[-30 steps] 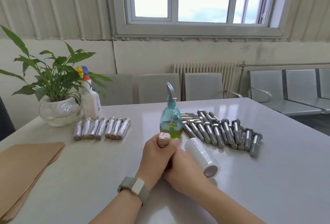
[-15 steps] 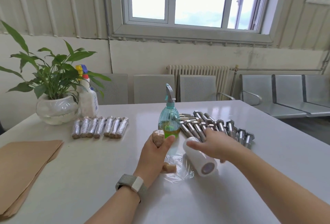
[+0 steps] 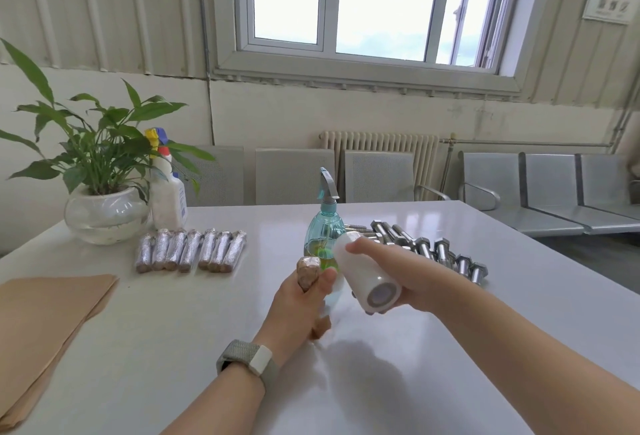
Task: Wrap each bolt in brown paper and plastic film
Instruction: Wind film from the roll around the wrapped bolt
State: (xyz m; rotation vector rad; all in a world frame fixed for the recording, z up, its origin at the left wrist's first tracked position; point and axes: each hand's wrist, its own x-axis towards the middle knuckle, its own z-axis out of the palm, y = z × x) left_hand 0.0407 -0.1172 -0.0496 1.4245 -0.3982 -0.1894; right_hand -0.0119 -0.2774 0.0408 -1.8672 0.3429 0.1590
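Left hand (image 3: pixel 298 303) clenched round a paper-wrapped bolt (image 3: pixel 307 273), held upright just in front of the teal spray bottle (image 3: pixel 323 230). Right hand (image 3: pixel 391 271) grasps the film roll (image 3: pixel 367 275), lifted, partly hiding the bottle. Bare bolts (image 3: pixel 440 251) right of bottle; wrapped bolts (image 3: pixel 190 250) left; brown paper (image 3: pixel 45 323) far left.

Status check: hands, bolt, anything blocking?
Left hand gripping paper-wrapped bolt, upright. Right hand holding film roll off the table. Spray bottle just behind; nothing blocking.
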